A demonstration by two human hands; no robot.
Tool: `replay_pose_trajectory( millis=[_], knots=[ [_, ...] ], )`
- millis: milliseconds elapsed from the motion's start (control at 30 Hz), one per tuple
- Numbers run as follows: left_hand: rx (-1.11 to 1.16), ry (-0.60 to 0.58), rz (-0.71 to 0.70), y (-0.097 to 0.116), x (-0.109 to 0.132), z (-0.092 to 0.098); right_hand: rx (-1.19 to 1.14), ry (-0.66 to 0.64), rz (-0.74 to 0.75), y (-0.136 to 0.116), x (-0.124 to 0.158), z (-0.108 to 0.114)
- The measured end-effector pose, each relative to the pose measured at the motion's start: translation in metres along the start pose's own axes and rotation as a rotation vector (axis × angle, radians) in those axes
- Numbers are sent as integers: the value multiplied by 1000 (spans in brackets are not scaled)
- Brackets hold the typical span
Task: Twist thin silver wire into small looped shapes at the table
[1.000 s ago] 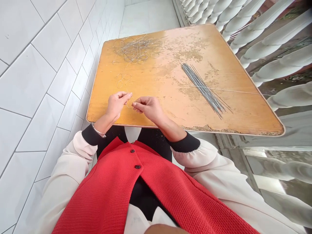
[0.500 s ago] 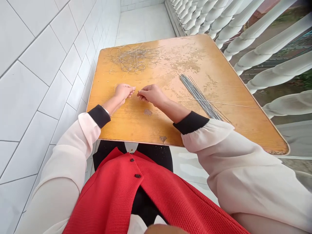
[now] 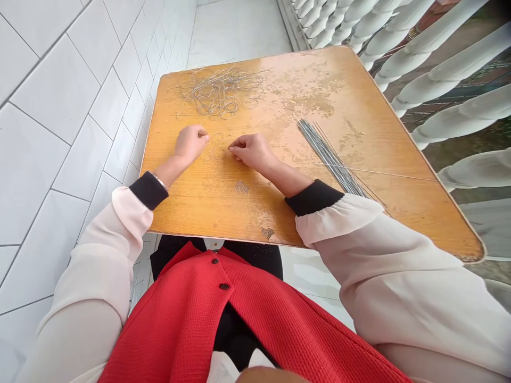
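Observation:
Between my two hands a thin wire bent into several loops [image 3: 217, 154] shows over the wooden table [image 3: 191, 213]. My left hand [image 3: 191, 142] is closed in a pinch at the left side of the looped wire. On its right side my right hand [image 3: 251, 151] pinches the wire between thumb and fingers. Beyond my hands lies a tangled pile of bent wires [image 3: 219, 93]. To the right of my right hand rests a bundle of straight grey wires [image 3: 329, 157], with a single long wire [image 3: 391, 173] crossing it.
A white tiled wall [image 3: 51, 133] runs close along the left. White balusters [image 3: 451, 117] stand beyond the table's right edge. The table's near edge is close to my red garment [image 3: 191, 308].
My hands have moved apart, the left one going left and slightly away from me. The looped wire between them now shows. The view has shifted slightly.

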State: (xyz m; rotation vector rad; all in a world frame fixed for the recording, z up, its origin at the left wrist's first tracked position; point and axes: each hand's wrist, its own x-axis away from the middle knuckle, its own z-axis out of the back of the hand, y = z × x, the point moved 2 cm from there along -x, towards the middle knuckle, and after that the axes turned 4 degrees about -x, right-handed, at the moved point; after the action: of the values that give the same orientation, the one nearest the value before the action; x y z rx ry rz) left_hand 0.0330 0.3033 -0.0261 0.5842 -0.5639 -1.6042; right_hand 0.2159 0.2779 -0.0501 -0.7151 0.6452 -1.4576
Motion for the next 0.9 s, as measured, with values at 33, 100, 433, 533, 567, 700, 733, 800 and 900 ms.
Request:
replay_pose_trajectory(
  millis=[33,100,433,533,567,700,733,800,900],
  knots=[
    [-77,4,-45,-2,5,4,65,16,66,-1,4,1],
    [-216,-33,-132,-3,19,7,201,16,210,-5,12,0],
    [-521,-218,-403,-14,56,-6,542,-123,526,-9,32,-22],
    [-509,-202,-411,-18,56,-4,536,-114,524,-12,32,-24],
    [-499,-190,-420,-19,56,-3,527,-97,509,-14,32,-19],
    [-427,-71,-460,-25,66,12,487,52,343,-11,34,40],
    [-408,-40,-458,-27,69,16,525,101,265,-6,36,62],
    [-379,6,-460,-32,75,25,664,130,106,10,41,106],
    [-333,45,-460,-36,83,33,857,30,-117,43,53,153]
  ],
)
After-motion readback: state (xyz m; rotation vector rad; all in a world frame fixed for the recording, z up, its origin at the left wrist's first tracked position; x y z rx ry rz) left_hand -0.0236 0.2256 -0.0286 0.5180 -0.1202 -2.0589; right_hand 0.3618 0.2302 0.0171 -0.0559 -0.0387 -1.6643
